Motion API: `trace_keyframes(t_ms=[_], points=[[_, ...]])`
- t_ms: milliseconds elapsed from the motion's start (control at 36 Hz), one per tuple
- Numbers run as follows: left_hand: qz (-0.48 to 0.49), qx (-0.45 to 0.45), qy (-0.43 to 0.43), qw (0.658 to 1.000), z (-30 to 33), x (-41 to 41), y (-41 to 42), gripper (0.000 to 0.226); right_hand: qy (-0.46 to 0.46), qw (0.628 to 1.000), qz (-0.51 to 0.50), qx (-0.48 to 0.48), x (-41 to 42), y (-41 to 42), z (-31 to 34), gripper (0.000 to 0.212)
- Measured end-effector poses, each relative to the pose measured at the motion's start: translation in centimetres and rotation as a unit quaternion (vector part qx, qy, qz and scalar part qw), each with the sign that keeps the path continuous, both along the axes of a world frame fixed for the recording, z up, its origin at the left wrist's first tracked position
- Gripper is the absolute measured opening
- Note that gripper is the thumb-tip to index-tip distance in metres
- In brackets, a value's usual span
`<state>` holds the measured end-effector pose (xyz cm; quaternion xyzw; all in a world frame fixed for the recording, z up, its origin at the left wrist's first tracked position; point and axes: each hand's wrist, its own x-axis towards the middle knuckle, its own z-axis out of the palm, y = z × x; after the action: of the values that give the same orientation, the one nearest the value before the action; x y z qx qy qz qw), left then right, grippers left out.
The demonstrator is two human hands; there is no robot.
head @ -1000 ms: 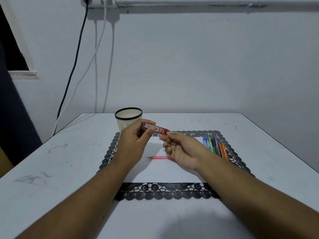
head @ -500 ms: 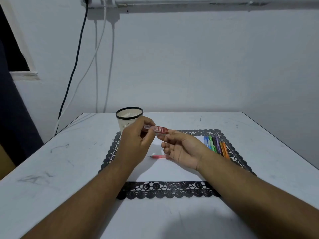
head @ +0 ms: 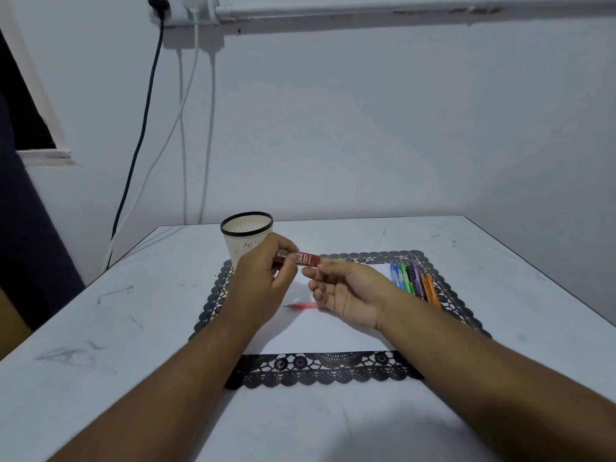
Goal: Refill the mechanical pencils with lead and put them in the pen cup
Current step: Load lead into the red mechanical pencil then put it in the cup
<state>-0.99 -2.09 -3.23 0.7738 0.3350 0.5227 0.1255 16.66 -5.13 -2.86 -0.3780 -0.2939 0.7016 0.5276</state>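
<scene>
A red lead case (head: pixel 307 258) marked 2B is held level above the mat. My left hand (head: pixel 261 281) pinches its left end between thumb and fingers. My right hand (head: pixel 346 290) is palm up, its thumb and forefinger pinching the case's right end. A red mechanical pencil (head: pixel 301 306) lies on the white sheet (head: pixel 320 331) below, its right part hidden by my right hand. Several coloured mechanical pencils (head: pixel 413 278) lie in a row at the mat's right side. The cream pen cup (head: pixel 245 236) with a black rim stands behind my left hand.
A black lace-edged mat (head: pixel 320 370) lies under the white sheet on a white table (head: pixel 100 328). Cables (head: pixel 181 145) hang down the wall at back left. The table's right edge runs close beside the mat.
Both hands keep the lead case at about the same spot; my left fingers have shifted slightly along its left end. The pencils and cup have not moved.
</scene>
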Motion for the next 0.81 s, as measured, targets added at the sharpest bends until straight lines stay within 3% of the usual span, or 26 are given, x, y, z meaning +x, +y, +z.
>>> trace_keyframes(t_ms=[194, 333, 417, 528, 611, 694, 750, 806], points=[[0.023, 0.077, 0.071, 0.994, -0.4, -0.4, 0.1, 0.01, 0.002, 1.0, -0.009, -0.001, -0.1, -0.1, 0.2, 0.027], [-0.004, 0.011, 0.037, 0.999, -0.4, -0.2, 0.2, 0.007, -0.007, 1.0, -0.019, 0.005, -0.2, -0.1, 0.0, 0.033], [-0.016, -0.003, 0.002, 1.0, -0.2, 0.0, -0.1, 0.003, -0.001, 0.999, -0.034, 0.029, -0.1, 0.0, 0.1, 0.02], [-0.036, -0.036, 0.01, 0.999, -0.4, 0.9, -0.4, 0.019, -0.012, 0.992, -0.089, 0.087, 0.5, 0.5, 0.3, 0.009], [-0.037, -0.04, 0.07, 0.996, -1.3, 1.2, 0.4, 0.031, -0.136, 0.967, -0.155, 0.149, 1.3, 0.7, 0.5, 0.006], [-0.017, -0.033, 0.154, 0.987, -1.7, 1.0, 1.1, 0.046, -0.314, 0.901, -0.196, 0.226, 2.2, 0.6, 0.8, 0.008], [-0.013, -0.036, 0.166, 0.985, -1.7, 0.9, 1.0, 0.053, -0.365, 0.874, -0.187, 0.26, 2.4, 0.5, 0.9, 0.007], [-0.013, -0.037, 0.165, 0.985, -1.6, 0.7, 0.8, 0.055, -0.369, 0.871, -0.183, 0.268, 2.2, 0.4, 0.9, 0.006]])
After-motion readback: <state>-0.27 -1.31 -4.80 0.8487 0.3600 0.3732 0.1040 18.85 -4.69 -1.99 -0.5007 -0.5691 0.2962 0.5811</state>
